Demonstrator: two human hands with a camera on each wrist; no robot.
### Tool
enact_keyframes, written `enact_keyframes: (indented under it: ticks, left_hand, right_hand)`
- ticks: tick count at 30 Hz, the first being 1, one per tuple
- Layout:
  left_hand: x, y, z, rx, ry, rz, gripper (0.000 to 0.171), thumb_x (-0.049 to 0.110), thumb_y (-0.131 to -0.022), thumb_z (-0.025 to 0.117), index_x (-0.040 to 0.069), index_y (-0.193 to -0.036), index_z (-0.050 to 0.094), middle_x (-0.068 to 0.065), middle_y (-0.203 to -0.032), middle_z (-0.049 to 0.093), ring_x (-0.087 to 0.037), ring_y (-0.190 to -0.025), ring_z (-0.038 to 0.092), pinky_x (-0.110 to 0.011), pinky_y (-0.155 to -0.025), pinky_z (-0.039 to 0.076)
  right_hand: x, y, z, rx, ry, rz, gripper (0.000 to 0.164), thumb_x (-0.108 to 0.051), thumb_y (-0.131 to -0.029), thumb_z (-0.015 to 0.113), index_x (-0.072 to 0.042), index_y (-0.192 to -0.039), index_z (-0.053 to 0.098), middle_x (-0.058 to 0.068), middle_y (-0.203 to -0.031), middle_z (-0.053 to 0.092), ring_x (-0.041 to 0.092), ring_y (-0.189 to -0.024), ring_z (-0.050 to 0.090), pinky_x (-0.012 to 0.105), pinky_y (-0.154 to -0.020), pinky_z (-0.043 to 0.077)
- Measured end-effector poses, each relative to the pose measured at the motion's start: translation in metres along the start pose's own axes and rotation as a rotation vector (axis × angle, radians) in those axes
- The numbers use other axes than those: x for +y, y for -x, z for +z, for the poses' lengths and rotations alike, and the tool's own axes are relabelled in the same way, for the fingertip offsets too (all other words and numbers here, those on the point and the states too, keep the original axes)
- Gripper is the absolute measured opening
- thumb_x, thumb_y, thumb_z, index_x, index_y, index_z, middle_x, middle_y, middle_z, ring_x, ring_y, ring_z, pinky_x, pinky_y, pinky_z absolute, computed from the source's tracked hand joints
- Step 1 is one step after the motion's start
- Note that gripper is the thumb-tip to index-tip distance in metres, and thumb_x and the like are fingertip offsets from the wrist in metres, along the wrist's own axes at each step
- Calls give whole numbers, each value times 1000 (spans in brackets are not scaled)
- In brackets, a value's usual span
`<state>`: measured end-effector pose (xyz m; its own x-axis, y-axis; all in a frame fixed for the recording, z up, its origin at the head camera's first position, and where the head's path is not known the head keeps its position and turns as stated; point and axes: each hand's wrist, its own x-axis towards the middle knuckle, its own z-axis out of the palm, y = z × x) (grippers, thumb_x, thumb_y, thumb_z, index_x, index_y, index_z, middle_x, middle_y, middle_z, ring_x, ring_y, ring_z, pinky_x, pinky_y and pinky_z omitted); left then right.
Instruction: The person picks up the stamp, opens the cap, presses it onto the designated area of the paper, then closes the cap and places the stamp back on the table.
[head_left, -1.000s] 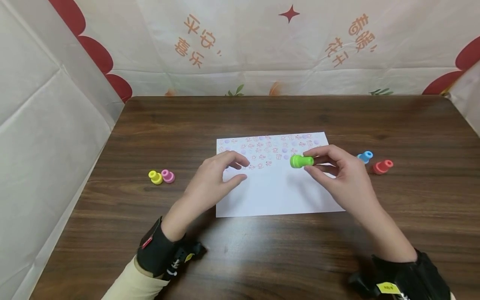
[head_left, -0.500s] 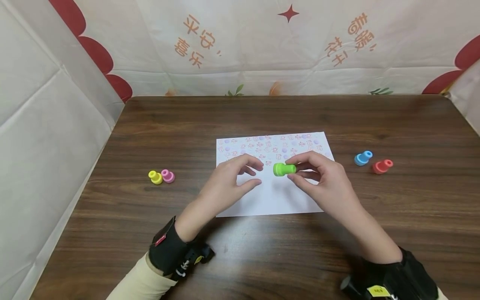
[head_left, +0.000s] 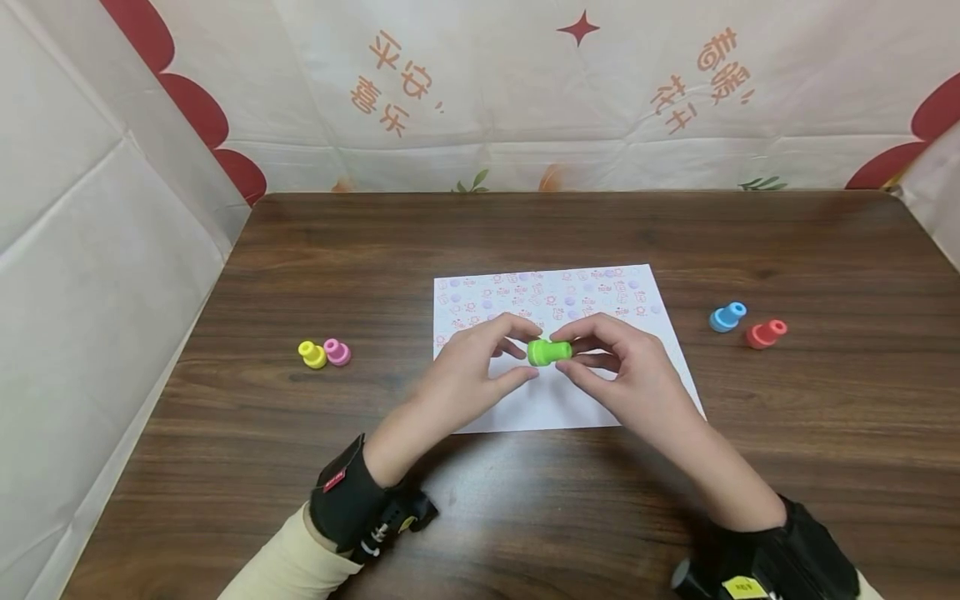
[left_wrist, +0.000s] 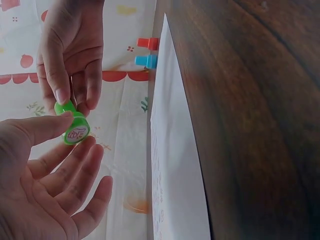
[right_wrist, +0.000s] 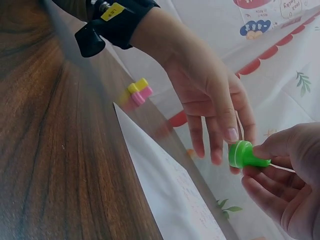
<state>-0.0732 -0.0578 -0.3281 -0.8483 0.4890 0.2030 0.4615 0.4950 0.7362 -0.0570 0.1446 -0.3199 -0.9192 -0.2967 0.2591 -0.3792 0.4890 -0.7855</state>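
Over the white paper, my right hand pinches the narrow end of a bright green toy stamp between thumb and fingers. The stamp lies sideways in the air, its wide end toward my left hand. In the left wrist view, the stamp's round face shows a small reddish design. My left thumb and fingers are parted either side of the wide end, fingertips right at its rim. Rows of small red and purple stamped prints fill the paper's upper part.
A yellow stamp and a pink stamp stand together on the left of the brown wooden table. A blue stamp and a red stamp lie to the right of the paper. A printed white cloth hangs behind.
My right hand has carried the green stamp leftward across the paper. My left hand has moved right, and its fingertips are now at the stamp's wide end.
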Motion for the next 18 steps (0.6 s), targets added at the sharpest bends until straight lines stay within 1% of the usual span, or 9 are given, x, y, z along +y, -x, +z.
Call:
enact_keyframes:
  ticks: [2,4,9,14,18]
  left_hand:
    - [1,0,1,3,1,13,35,12,-83,74,10,-116,60,-1,-113,68,-12,-93,66,-36,-89,55]
    - [1,-1,1,6,-3,17,33,12,-83,74,11,-113,61,0,-111,68,-11,-93,66,-35,-88,55]
    - [1,-1,1,23,-18,21,29,12,-83,74,12,-110,62,1,-108,68,-11,-92,66,-37,-87,56]
    - [1,-1,1,37,-25,29,27,12,-83,74,13,-107,63,1,-106,68,-12,-92,66,-38,-85,56]
    - [1,0,0,44,-24,39,27,13,-82,75,14,-106,64,3,-105,68,-12,-92,66,-38,-85,56]
  right_hand:
    - [0,0,1,-3,-13,-12,29,5,-78,74,-4,-103,66,8,-99,70,15,-87,67,27,-76,59]
    - [0,0,2,-4,-19,-16,29,6,-77,74,-4,-103,66,9,-99,71,15,-88,67,28,-76,60]
    - [0,-1,3,-9,-17,-6,30,6,-77,74,-6,-103,66,6,-99,70,12,-89,67,20,-76,58]
    - [0,-2,2,-22,-22,12,28,2,-78,75,-7,-104,66,4,-100,71,10,-88,67,20,-76,58]
    - [1,-2,1,-23,-30,28,24,-2,-79,75,-7,-101,68,4,-97,72,10,-84,68,17,-72,58]
